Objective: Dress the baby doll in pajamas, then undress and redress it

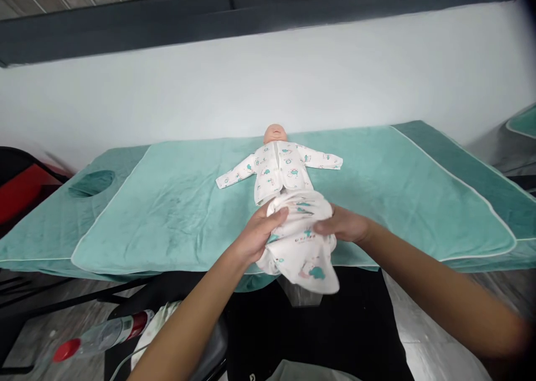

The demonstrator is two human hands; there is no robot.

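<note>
a bunched white printed cloth [307,252] is gripped on one side by the left hand [263,230], its thumb laid on top, and on the other by the right hand [345,225], whose fingertips are blurred. the cloth is held at the front edge of the green bed [180,213]. just beyond it, the doll [275,133] is laid face up on the bed, dressed in a printed jacket [288,166] with sleeves spread. a red-capped bottle [106,336] is seen at lower left.

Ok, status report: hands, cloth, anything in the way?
Left hand and right hand holding printed cloth. Doll face-up beyond it, on green cover. No obstruction visible around the cloth.
</note>
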